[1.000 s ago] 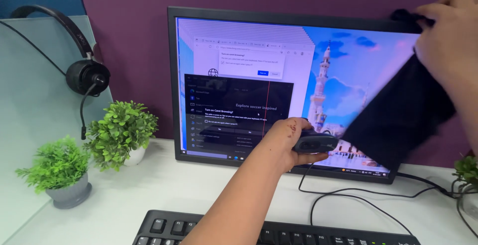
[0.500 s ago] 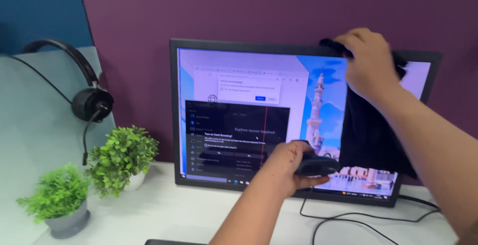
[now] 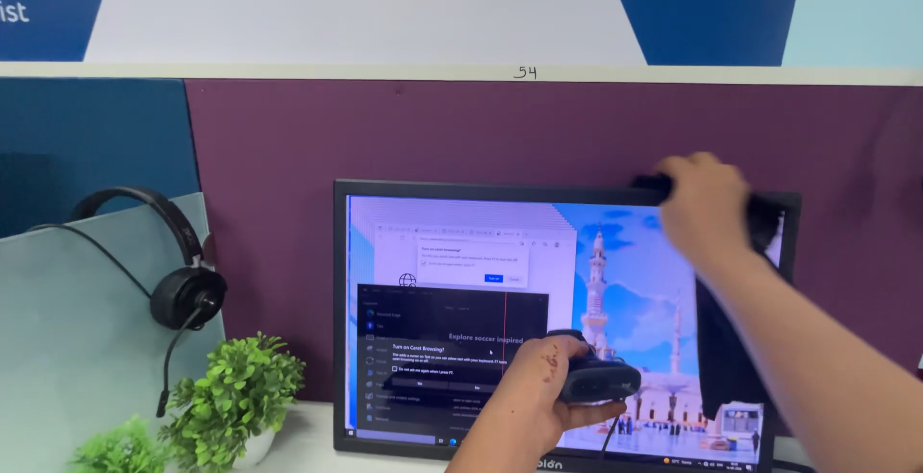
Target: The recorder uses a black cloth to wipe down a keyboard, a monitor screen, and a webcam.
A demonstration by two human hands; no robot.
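Wall: smooth white and blue panels filled the top of the frame; a small handwritten mark sat at upper centre.
Partition: matte purple fabric board ran across the middle, with a blue panel at far left.
Monitor: flat black-framed rectangle, lower centre, lit with overlapping windows and a picture of white towers under blue sky.
Cloth: soft black fabric hung from the monitor's top right edge and covered the right part of the screen.
Right hand: blurred, fingers clamped on the cloth at the monitor's top edge.
Left hand: fingers closed round the webcam, in front of the lower screen.
Webcam: dark rounded plastic, cable dropping below.
Headset: black band and round earpad, left, hooked over a frosted divider.
Plants: leafy green, lower left.
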